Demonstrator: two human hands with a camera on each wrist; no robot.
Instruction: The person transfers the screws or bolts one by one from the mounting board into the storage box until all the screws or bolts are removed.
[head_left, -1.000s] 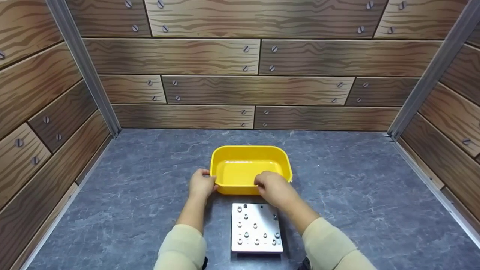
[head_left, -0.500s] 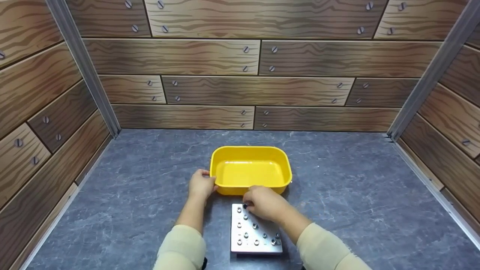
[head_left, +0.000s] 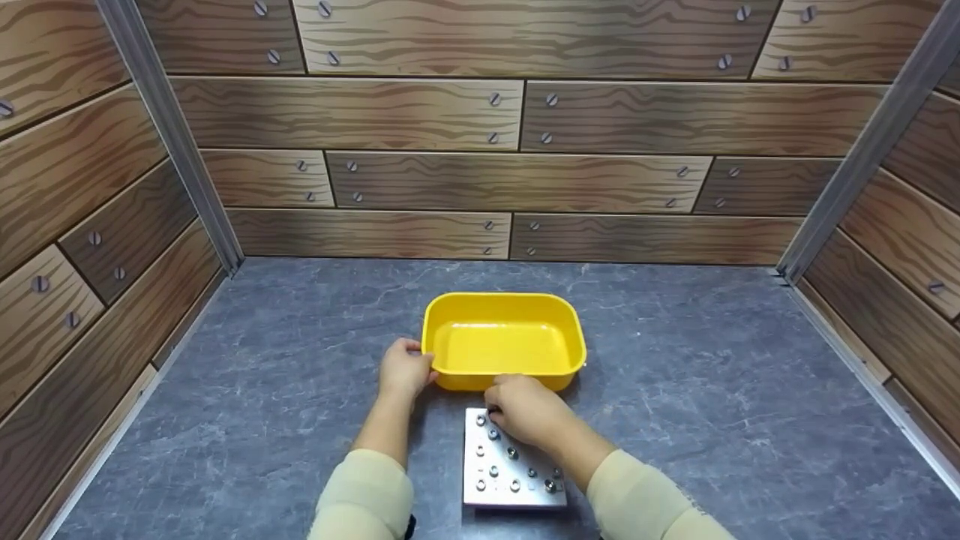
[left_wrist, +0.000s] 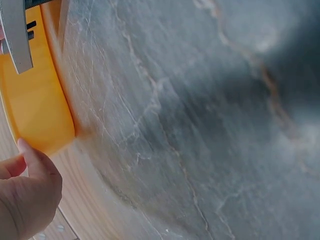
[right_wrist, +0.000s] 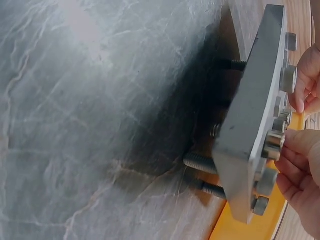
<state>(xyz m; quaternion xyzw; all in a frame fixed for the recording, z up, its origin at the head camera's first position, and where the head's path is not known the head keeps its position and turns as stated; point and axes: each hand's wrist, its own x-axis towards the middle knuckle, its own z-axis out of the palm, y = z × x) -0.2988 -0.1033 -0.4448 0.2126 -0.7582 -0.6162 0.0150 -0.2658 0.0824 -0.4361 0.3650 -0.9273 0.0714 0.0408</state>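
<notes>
A yellow plastic bin sits on the grey marbled tabletop. At its near left corner my left hand pinches the rim, thumb on the near side; the left wrist view shows this thumb at the bin's edge. Just in front of the bin is a metal plate with several bolts through it. My right hand is over the plate's far left part, fingertips pinching a dark bolt there. In the right wrist view, the thumb and fingers meet the bolt heads, and threaded shanks stick out beneath the plate.
Wood-print panels close off the back, left and right, with metal corner posts between them. The bin stands right behind the plate, close to my right fingers.
My right hand has come back from the bin's near rim to the plate's far left bolt and now pinches it. My left hand has stayed on the bin's rim.
</notes>
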